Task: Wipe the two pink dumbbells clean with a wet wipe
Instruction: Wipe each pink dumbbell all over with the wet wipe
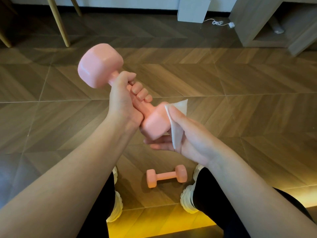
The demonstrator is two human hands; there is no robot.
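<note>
My left hand [124,98] grips the handle of a pink dumbbell [100,65], held up tilted with one head far left and the other head near me. My right hand [185,134] cups that near head from below and the right, with a white wet wipe [176,121] pressed between its fingers and the head's side. A second pink dumbbell [166,176] lies on the floor between my feet, untouched.
Wood-pattern tiled floor [240,100] all around. My white shoes [188,198] flank the lying dumbbell. Yellow chair legs [60,23] stand at the far left, a white box [193,9] with a cable at the far wall, a wooden cabinet [274,31] at the far right.
</note>
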